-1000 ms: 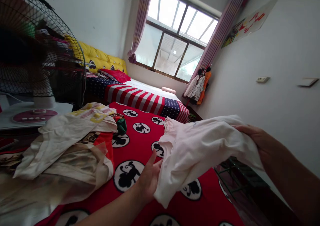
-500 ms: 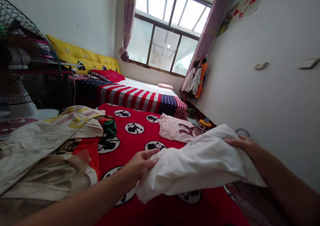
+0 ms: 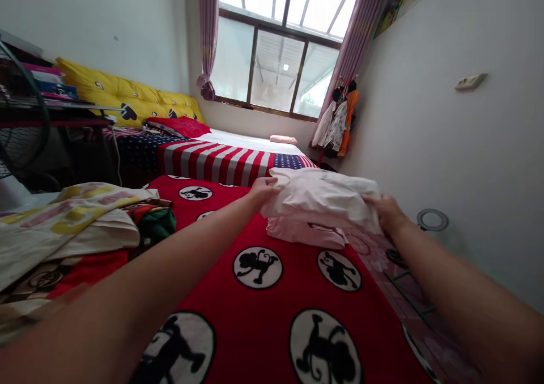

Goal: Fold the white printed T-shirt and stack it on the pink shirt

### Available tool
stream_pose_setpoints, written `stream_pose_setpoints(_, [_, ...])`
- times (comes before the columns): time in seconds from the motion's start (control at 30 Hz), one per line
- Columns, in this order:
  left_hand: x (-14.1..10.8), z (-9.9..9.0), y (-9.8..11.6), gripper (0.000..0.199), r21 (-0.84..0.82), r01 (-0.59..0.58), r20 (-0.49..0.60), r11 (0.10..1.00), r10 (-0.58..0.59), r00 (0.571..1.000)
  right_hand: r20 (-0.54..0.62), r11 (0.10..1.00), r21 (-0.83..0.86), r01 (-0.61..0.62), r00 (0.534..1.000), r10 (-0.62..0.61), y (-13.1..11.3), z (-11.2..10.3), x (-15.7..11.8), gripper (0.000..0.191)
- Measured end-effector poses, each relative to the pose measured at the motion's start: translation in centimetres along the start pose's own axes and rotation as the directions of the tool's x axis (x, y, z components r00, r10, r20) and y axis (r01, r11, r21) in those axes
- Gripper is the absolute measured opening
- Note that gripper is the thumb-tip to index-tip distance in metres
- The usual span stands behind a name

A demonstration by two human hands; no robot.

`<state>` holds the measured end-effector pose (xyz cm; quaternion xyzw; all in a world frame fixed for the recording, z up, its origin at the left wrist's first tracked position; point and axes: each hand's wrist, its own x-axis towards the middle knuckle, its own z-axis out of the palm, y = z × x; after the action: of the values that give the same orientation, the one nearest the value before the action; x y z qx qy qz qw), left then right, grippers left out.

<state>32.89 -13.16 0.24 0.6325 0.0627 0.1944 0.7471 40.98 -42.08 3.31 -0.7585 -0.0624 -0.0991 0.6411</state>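
A folded white garment (image 3: 325, 194), probably a shirt, stretches between my two hands. My left hand (image 3: 264, 191) pinches its left edge, and my right hand (image 3: 385, 209) grips the right end. Directly under it lies a folded pale pink shirt (image 3: 293, 231) with a dark print, partly hidden by the white cloth. Whether the two touch I cannot tell. Both are at the far part of a red blanket (image 3: 293, 293) patterned with black monkeys in white circles.
Loose clothes (image 3: 85, 214) are heaped at the left, near a fan (image 3: 25, 106) and a desk with books. Behind stands a bed with a striped, starred cover (image 3: 212, 160). Garments hang (image 3: 335, 123) by the window. Patterned floor (image 3: 374, 248) shows at the right.
Both hands have carried the white garment forward, away from me, to over the pink shirt. The view has shifted, and the fan is now mostly out of frame.
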Motion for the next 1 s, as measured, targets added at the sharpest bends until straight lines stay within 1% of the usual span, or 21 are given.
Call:
stream_pose_setpoints(0.07, [-0.1, 0.0, -4.3, 0.056, 0.036, 0.068, -0.038, 0.997, -0.067, 0.997, 0.02, 0.991, -0.121, -0.06, 0.998, 0.063, 4.9, 0.8, 0.1, 0.029])
stream_pose_setpoints(0.13, [-0.5, -0.3, -7.9, 0.056, 0.058, 0.113, -0.069, 0.992, -0.109, 0.992, -0.022, 0.967, -0.24, -0.087, 0.996, 0.085, 9.2, 1.3, 0.1, 0.036])
stream_pose_setpoints(0.17, [-0.6, -0.4, -9.2, 0.057, 0.065, 0.12, -0.079, 0.991, -0.115, 0.99, -0.055, 0.952, -0.293, -0.093, 0.995, 0.081, 10.8, 1.5, 0.2, 0.039])
stream_pose_setpoints(0.23, [-0.5, -0.7, -10.7, 0.058, 0.078, 0.104, -0.09, 0.992, -0.097, 0.991, -0.109, 0.92, -0.38, -0.092, 0.993, 0.055, 12.6, 1.7, 1.0, 0.043])
stream_pose_setpoints(0.3, [0.0, -1.0, -11.1, 0.058, 0.104, 0.072, -0.101, 0.992, -0.062, 0.993, -0.139, 0.89, -0.449, -0.075, 0.99, 0.014, 13.0, 1.4, 2.1, 0.046])
stream_pose_setpoints(0.4, [0.5, -1.3, -11.2, 0.053, 0.176, 0.057, -0.127, 0.983, -0.035, 0.991, -0.138, 0.835, -0.547, -0.051, 0.99, -0.03, 12.3, 0.8, 2.8, 0.046])
stream_pose_setpoints(0.47, [0.4, -1.7, -11.4, 0.046, 0.243, 0.063, -0.155, 0.968, -0.026, 0.988, -0.126, 0.78, -0.624, -0.048, 0.991, -0.04, 11.8, 0.5, 1.9, 0.043])
stream_pose_setpoints(0.53, [-0.3, -2.2, -11.5, 0.036, 0.323, 0.057, -0.184, 0.945, 0.004, 0.983, -0.115, 0.723, -0.69, -0.016, 0.989, -0.088, 11.6, 0.7, 0.0, 0.044])
stream_pose_setpoints(0.57, [-0.8, -2.4, -11.5, 0.032, 0.368, 0.044, -0.196, 0.929, 0.031, 0.98, -0.073, 0.676, -0.736, 0.05, 0.986, -0.152, 11.5, 1.1, -1.2, 0.045])
stream_pose_setpoints(0.6, [-1.4, -2.6, -11.4, 0.03, 0.413, 0.027, -0.204, 0.91, 0.063, 0.977, 0.007, 0.61, -0.778, 0.149, 0.974, -0.228, 11.3, 1.6, -2.4, 0.044])
stream_pose_setpoints(0.63, [-1.9, -2.7, -11.3, 0.03, 0.458, 0.01, -0.207, 0.889, 0.096, 0.974, 0.114, 0.532, -0.805, 0.263, 0.949, -0.295, 11.2, 2.3, -3.6, 0.041])
stream_pose_setpoints(0.7, [-3.1, -2.9, -10.8, 0.036, 0.538, -0.022, -0.191, 0.842, 0.148, 0.97, 0.333, 0.382, -0.799, 0.465, 0.87, -0.363, 10.9, 3.9, -5.7, 0.034])
stream_pose_setpoints(0.73, [-3.5, -2.9, -10.6, 0.041, 0.572, -0.038, -0.172, 0.819, 0.165, 0.971, 0.403, 0.339, -0.781, 0.525, 0.837, -0.369, 10.8, 4.8, -6.4, 0.032])
stream_pose_setpoints(0.77, [-3.9, -2.8, -10.4, 0.044, 0.601, -0.053, -0.147, 0.797, 0.175, 0.973, 0.434, 0.327, -0.768, 0.55, 0.823, -0.367, 10.6, 5.6, -6.9, 0.031])
stream_pose_setpoints(0.8, [-4.2, -2.8, -10.1, 0.045, 0.626, -0.069, -0.121, 0.777, 0.184, 0.975, 0.438, 0.322, -0.769, 0.552, 0.822, -0.364, 10.5, 6.4, -7.2, 0.032])
stream_pose_setpoints(0.87, [-4.4, -2.9, -9.8, 0.04, 0.665, -0.098, -0.084, 0.741, 0.204, 0.975, 0.433, 0.303, -0.785, 0.54, 0.829, -0.355, 10.3, 7.4, -7.1, 0.031])
stream_pose_setpoints(0.93, [-4.4, -3.1, -9.6, 0.032, 0.696, -0.118, -0.074, 0.709, 0.234, 0.969, 0.428, 0.287, -0.801, 0.525, 0.838, -0.338, 10.3, 7.8, -6.7, 0.028])
stream_pose_setpoints(1.0, [-4.3, -3.5, -9.6, 0.027, 0.727, -0.126, -0.065, 0.675, 0.251, 0.966, 0.443, 0.274, -0.804, 0.527, 0.84, -0.314, 10.4, 7.5, -6.2, 0.027])
